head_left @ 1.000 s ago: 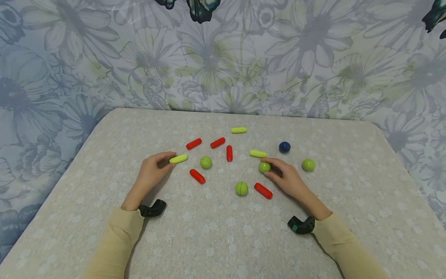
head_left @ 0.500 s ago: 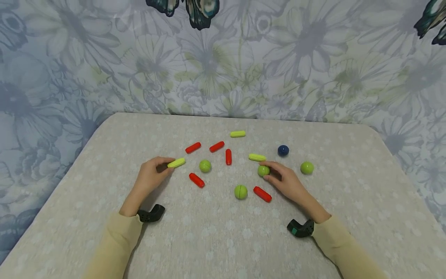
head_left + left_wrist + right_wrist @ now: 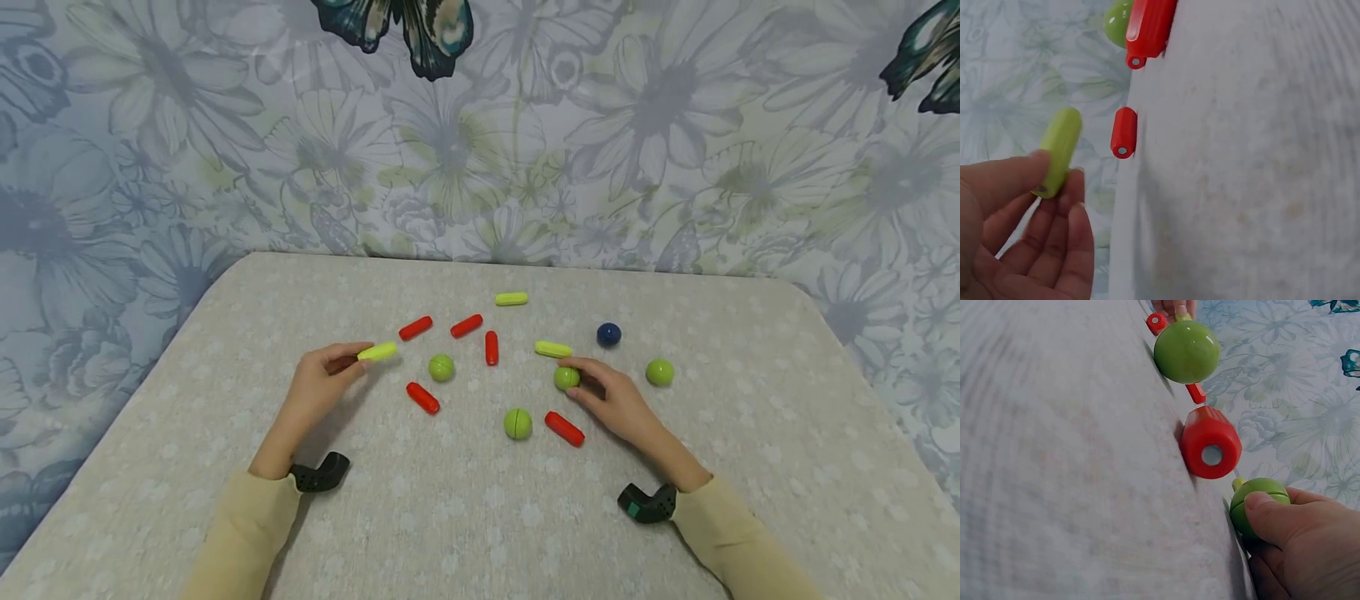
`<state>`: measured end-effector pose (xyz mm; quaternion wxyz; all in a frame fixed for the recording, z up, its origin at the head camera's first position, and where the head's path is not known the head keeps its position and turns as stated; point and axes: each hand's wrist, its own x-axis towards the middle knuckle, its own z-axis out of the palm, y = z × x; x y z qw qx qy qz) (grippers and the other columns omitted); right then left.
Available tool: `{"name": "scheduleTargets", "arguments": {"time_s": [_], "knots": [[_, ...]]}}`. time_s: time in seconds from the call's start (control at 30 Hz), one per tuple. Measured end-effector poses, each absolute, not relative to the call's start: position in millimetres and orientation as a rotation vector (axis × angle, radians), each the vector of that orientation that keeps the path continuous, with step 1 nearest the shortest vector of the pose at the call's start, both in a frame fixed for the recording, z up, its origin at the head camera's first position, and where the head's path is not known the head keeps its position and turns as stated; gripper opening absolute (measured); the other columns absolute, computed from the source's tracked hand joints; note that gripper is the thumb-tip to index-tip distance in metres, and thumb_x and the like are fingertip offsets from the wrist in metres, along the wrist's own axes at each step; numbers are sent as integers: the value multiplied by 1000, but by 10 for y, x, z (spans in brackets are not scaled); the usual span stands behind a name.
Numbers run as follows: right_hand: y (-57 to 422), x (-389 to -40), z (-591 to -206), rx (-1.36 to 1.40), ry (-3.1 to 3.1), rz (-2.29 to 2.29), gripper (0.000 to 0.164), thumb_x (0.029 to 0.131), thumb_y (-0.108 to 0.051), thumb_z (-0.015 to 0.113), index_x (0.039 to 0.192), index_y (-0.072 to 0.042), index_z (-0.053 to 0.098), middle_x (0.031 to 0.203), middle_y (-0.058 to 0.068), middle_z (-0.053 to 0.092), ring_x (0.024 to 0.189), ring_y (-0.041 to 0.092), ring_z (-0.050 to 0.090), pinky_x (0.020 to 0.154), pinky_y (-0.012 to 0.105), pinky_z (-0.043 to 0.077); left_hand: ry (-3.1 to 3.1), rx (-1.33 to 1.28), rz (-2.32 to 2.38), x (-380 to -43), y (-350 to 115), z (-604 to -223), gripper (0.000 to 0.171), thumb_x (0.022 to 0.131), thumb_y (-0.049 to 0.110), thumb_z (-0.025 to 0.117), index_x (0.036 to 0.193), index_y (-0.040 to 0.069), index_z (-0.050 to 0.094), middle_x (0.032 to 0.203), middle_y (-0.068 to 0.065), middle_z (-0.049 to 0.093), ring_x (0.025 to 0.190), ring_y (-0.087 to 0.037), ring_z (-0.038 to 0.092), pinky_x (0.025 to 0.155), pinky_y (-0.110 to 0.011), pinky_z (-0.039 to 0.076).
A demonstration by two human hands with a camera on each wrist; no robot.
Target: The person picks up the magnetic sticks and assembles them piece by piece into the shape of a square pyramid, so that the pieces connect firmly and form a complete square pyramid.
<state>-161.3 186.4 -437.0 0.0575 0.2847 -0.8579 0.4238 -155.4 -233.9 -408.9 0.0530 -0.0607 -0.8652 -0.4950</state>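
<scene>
My left hand (image 3: 318, 385) pinches a yellow-green magnetic rod (image 3: 377, 352) by one end between thumb and fingers. In the left wrist view that rod (image 3: 1062, 150) is raised off the tabletop, with a metal dot at its lower end. On the other side, my right hand (image 3: 617, 402) holds a green ball (image 3: 566, 378) between thumb and fingers, low over the table. The right wrist view shows a groove around this ball (image 3: 1244, 515). Just beyond it lies another yellow-green rod (image 3: 553, 349). A red rod (image 3: 564, 429) is below the right hand, beside a grooved green ball (image 3: 517, 423).
Several red rods, one upright in view (image 3: 492, 348), lie mid-table around a green ball (image 3: 441, 367). A yellow-green rod (image 3: 512, 298) lies farther back. At right sit a dark blue ball (image 3: 608, 335) and a green ball (image 3: 660, 372). A patterned wall (image 3: 480, 167) rises behind the table.
The head view has tilted up, so the table appears lower. My left hand has lifted its rod slightly and drawn it a little left. My right hand keeps its hold on the green ball.
</scene>
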Motion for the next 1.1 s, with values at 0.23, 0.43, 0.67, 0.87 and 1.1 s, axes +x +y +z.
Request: {"name": "scheduleTargets", "arguments": {"time_s": [0.23,0.43,0.67,0.87,1.1], "knots": [[1859,-1629,-4356,872,-2582,1297,43,85,-2,68,126,-7,57,124,9,57,111,23,54,89,41,44,-2564,-216,-1682,-1520,-2180,-3881,32,88,9,67,118,-2,64,114,-17,61,91,-13,60,75,-20,49],[1867,-1627,-4369,871,-2592,1288,42,85,-3,68,126,-8,57,125,8,57,112,22,53,90,40,43,-2585,-287,-1766,-1420,-2031,-3723,30,88,11,68,115,0,66,111,-14,63,93,-19,61,77,-23,50],[1848,-1612,-4371,872,-2589,1315,42,85,-2,67,125,-7,57,124,9,57,113,23,53,91,40,43,-2633,-423,-1841,-1269,-1849,-3624,27,84,7,71,111,2,68,107,-10,65,91,-21,63,75,-28,52],[1857,-1591,-4376,859,-2595,1306,42,85,-2,68,125,-6,58,123,10,57,112,25,53,90,42,44,-2658,-578,-1866,-1117,-1675,-3681,25,82,4,71,107,0,69,104,-10,66,90,-20,63,75,-29,52],[1851,-1601,-4357,860,-2593,1295,41,85,-1,68,124,-5,58,124,11,57,113,26,53,91,41,43,-2665,-726,-1920,-1027,-1516,-3829,23,82,1,71,104,-2,70,97,-9,65,85,-18,63,72,-29,53]]}}
